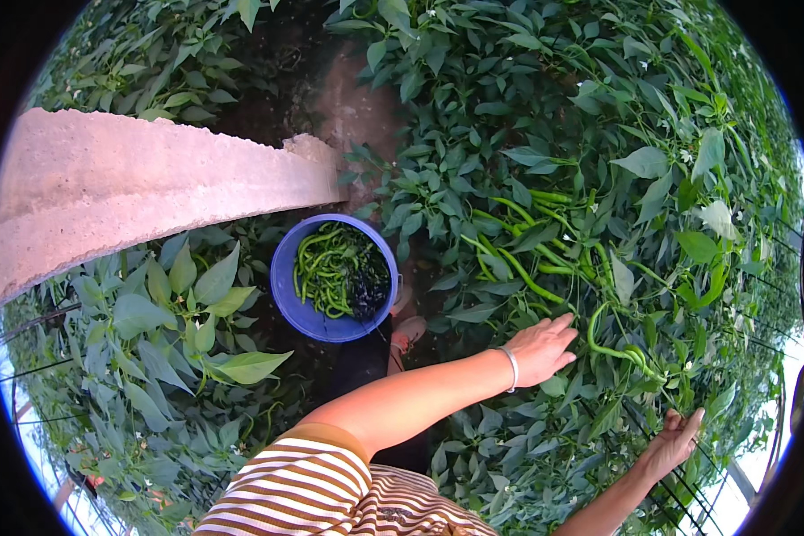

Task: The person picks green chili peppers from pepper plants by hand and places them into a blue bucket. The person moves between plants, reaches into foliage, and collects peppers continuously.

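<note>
My left hand (543,350), with a silvery bracelet at the wrist, reaches over the pepper plants. Its fingers are spread beside a cluster of long green chili peppers (529,276), and no pepper shows in it. To the lower right, my right hand (675,439) is raised among leaves and stems, its fingers partly curled; whether it grips a stem is not clear. Between the hands hangs a long, curled green pepper (597,338). A blue bucket (285,305) stands near my feet, partly filled with picked green peppers (325,268) and dark material on its right side.
A rough concrete beam or post (161,181) juts in from the left, ending just above the bucket. Dense pepper plants (167,321) grow on both sides of a narrow soil path (355,100). Thin dark lines (683,492) run through the foliage at the lower right.
</note>
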`<state>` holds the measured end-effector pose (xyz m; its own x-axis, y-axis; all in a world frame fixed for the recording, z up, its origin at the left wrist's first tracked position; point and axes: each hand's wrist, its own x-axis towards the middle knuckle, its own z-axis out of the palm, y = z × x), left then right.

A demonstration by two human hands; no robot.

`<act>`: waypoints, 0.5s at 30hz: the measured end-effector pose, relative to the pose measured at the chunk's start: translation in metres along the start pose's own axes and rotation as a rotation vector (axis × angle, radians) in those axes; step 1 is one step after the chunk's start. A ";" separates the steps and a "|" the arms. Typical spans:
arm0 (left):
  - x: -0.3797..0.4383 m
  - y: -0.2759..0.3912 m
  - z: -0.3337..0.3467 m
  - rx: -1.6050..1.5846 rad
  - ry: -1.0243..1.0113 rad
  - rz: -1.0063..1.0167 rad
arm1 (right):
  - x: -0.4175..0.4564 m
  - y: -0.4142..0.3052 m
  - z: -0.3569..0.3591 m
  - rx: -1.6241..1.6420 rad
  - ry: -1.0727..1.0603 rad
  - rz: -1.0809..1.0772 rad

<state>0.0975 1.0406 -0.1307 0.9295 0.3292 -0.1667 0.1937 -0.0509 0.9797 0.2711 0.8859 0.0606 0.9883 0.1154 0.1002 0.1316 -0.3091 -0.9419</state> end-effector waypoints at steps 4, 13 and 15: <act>0.001 0.007 0.010 -0.015 0.036 0.023 | 0.006 -0.001 0.000 0.038 0.016 0.009; -0.017 -0.055 -0.036 -0.026 0.245 -0.119 | 0.009 0.002 -0.009 -0.004 -0.034 -0.003; -0.024 -0.068 -0.033 -0.054 0.214 -0.096 | 0.011 0.004 -0.012 -0.003 -0.055 0.003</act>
<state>0.0516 1.0669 -0.1897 0.8189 0.5225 -0.2373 0.2551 0.0389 0.9661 0.2836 0.8748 0.0622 0.9829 0.1665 0.0791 0.1286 -0.3125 -0.9412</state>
